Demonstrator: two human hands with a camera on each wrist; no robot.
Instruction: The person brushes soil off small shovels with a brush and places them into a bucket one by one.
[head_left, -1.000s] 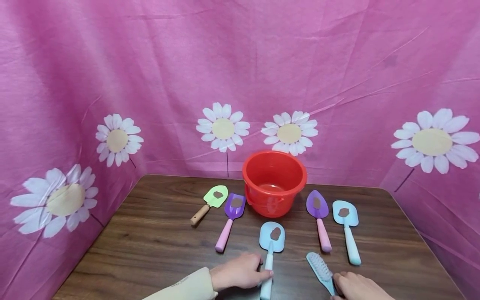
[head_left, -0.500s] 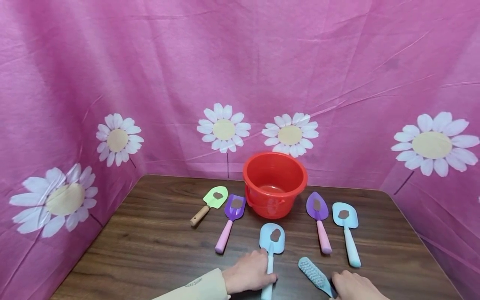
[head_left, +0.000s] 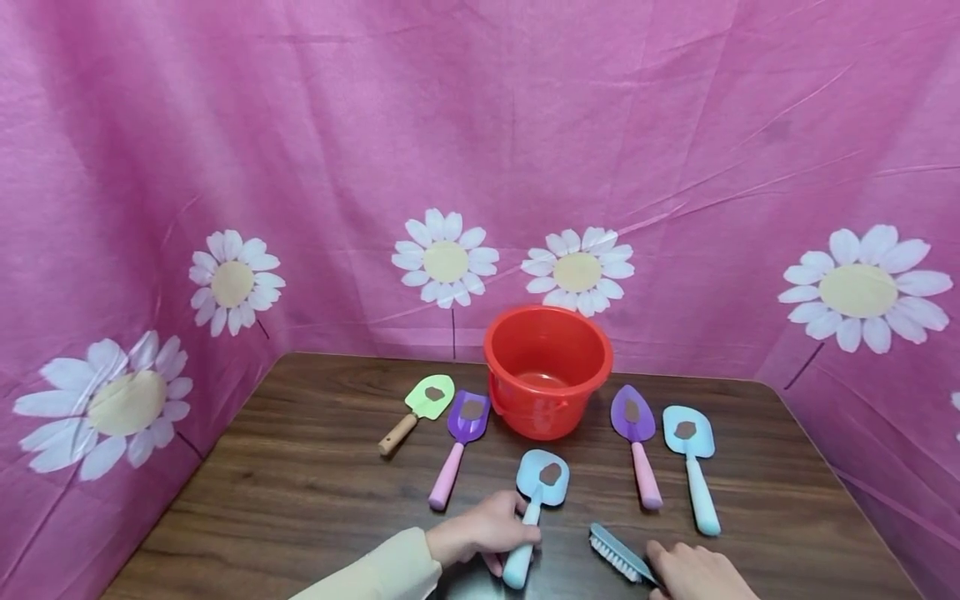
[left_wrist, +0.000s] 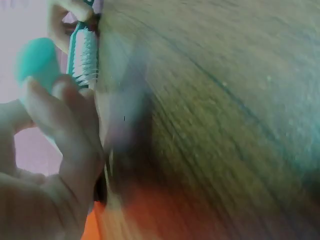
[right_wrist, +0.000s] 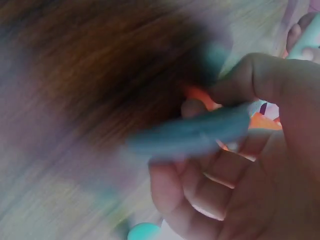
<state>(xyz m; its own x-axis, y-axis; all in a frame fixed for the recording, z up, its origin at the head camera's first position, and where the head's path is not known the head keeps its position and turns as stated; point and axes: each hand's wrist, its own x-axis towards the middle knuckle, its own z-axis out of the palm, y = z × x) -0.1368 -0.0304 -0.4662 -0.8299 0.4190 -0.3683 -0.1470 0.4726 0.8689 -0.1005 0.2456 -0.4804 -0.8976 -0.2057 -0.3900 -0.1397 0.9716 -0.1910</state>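
On this desk (head_left: 300, 467) I count one green trowel (head_left: 426, 403), two purple trowels (head_left: 466, 433) (head_left: 635, 435), two pale blue trowels (head_left: 538, 490) (head_left: 692, 458), five in all; one red bucket (head_left: 544, 412); one brush (head_left: 618, 552) near the front edge; five whole daisies (head_left: 445, 262) on the cloth (head_left: 480, 125) behind.

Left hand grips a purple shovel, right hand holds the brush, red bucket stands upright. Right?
No: the left hand grips a light blue shovel, not a purple one, as the head view shows. The right hand does hold the brush, and the red bucket stands upright.
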